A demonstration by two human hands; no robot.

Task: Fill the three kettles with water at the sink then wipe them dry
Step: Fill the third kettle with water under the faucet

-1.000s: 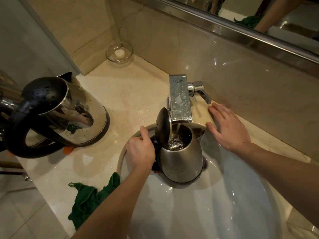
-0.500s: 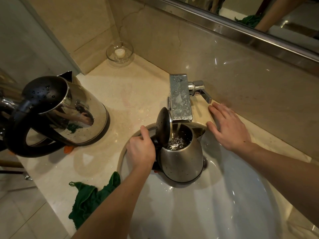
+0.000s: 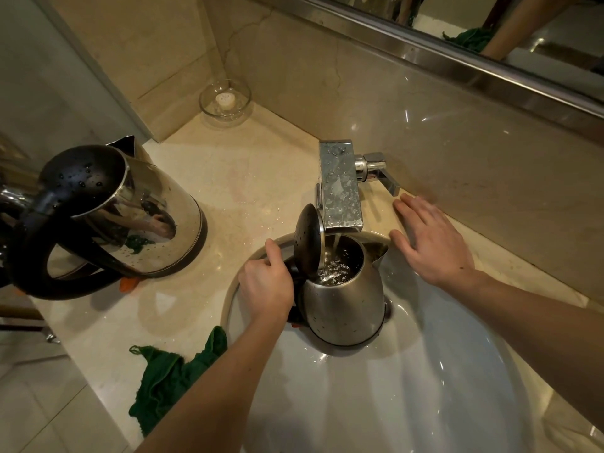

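Note:
A brushed steel kettle (image 3: 344, 302) stands in the white sink (image 3: 408, 387) under the square chrome faucet (image 3: 340, 188). Its lid is flipped up and water runs from the spout into it. My left hand (image 3: 266, 284) grips the kettle's black handle. My right hand (image 3: 431, 238) rests flat on the counter by the wall, just right of the faucet, close to its lever (image 3: 380, 173). A second, shiny kettle with a black lid and handle (image 3: 130, 217) sits on the counter to the left. Part of a third kettle (image 3: 8, 197) shows at the left edge.
A green cloth (image 3: 170, 374) lies crumpled at the counter's front edge, left of the sink. A glass dish with a candle (image 3: 225, 101) sits in the back corner. A mirror with a metal frame (image 3: 457, 57) runs above the marble backsplash.
The water in the kettle keeps running in. Both hands stay almost where they were.

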